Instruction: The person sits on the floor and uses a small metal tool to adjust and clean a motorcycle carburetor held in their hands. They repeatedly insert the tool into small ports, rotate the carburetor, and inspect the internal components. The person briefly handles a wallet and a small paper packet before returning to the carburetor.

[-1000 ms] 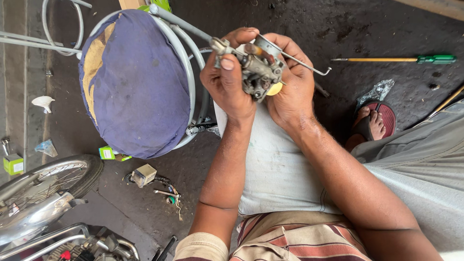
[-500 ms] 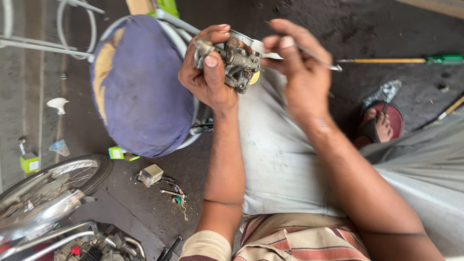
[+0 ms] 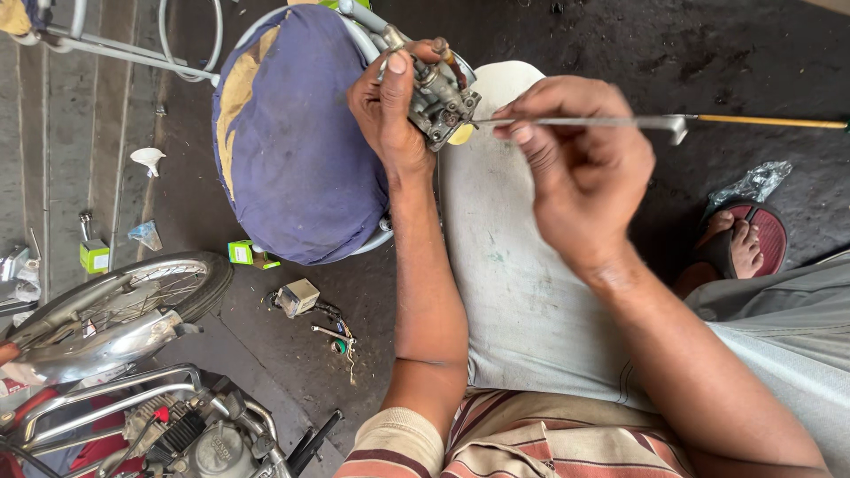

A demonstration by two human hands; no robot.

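On a dark, grimy workshop floor (image 3: 620,53), a seated person works over their knee. One motorcycle wheel (image 3: 115,296) and one engine (image 3: 195,434) lie lower left; two small green boxes (image 3: 94,256) sit on the floor, and one blue cushioned stool (image 3: 297,142) stands just left of the fingers. The left hand (image 3: 390,111) wraps thumb and fingers around one grey, grease-stained carburettor (image 3: 440,97), held above the knee. The right hand (image 3: 580,173) pinches one thin metal rod (image 3: 584,120) between thumb and fingertips, its tip touching the carburettor. One sandalled foot (image 3: 739,241) rests right.
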